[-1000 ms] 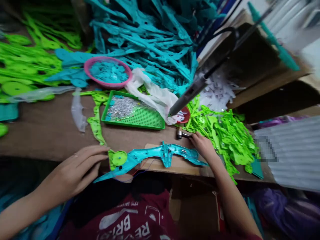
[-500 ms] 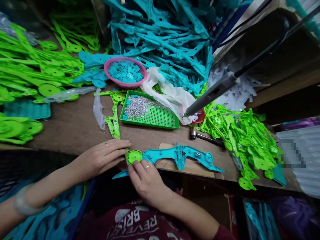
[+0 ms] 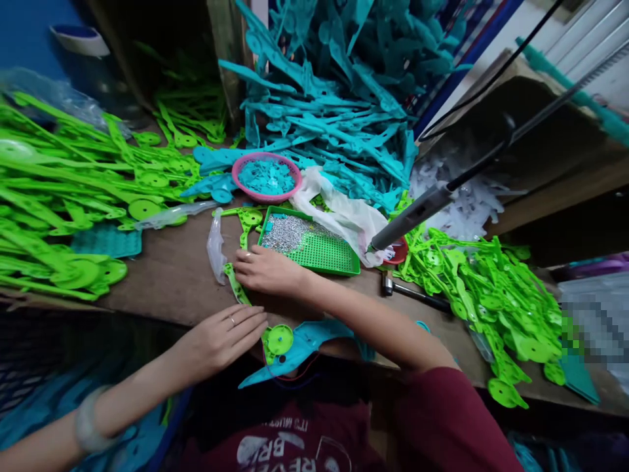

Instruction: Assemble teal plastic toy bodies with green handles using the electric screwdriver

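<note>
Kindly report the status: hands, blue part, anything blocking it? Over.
Left hand beside green disc. Right hand over green part. Blue part partly hidden: right forearm crosses it in view.

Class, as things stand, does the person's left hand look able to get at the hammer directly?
Probably not directly: the right forearm stretches across between the left hand and the hammer, so that forearm would likely have to move aside first.

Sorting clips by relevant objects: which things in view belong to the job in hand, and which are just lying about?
Job in hand, apparently:
green jointed part under the right hand
blue part and green disc piece by the left hand

Just lying about, apparently:
hammer
pink basket
white sheet
</note>
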